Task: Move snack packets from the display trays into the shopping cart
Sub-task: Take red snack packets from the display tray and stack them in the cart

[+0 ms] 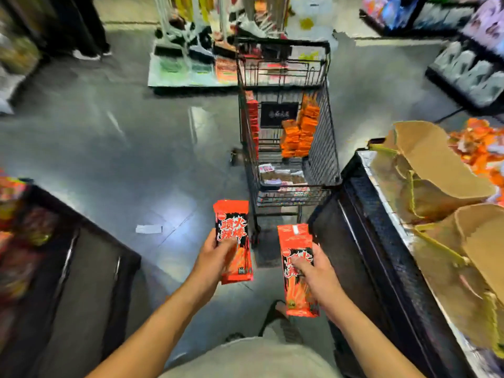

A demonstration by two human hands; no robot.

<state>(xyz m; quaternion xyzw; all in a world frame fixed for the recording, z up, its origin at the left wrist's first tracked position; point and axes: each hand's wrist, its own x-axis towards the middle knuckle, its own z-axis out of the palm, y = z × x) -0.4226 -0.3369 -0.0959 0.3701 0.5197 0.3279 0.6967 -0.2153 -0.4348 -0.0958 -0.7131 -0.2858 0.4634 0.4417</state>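
Note:
My left hand (215, 257) grips a red and black snack packet (234, 227) upright, thumb across its front. My right hand (313, 274) holds a small stack of the same red packets (296, 241), thumb pressed on the top one. Both hands hover over the floor just short of the black wire shopping cart (324, 132). Inside the cart, orange packets (300, 132) are piled on the right, red packets (253, 118) stand along the left wall, and other packets lie on the bottom.
A display counter (381, 241) on my right carries open cardboard boxes (436, 170) and orange packets (482, 148). A dark display stand (81, 268) with snacks is at my left. A paper scrap (148, 229) lies on the grey floor. Broom rack and shelves stand beyond the cart.

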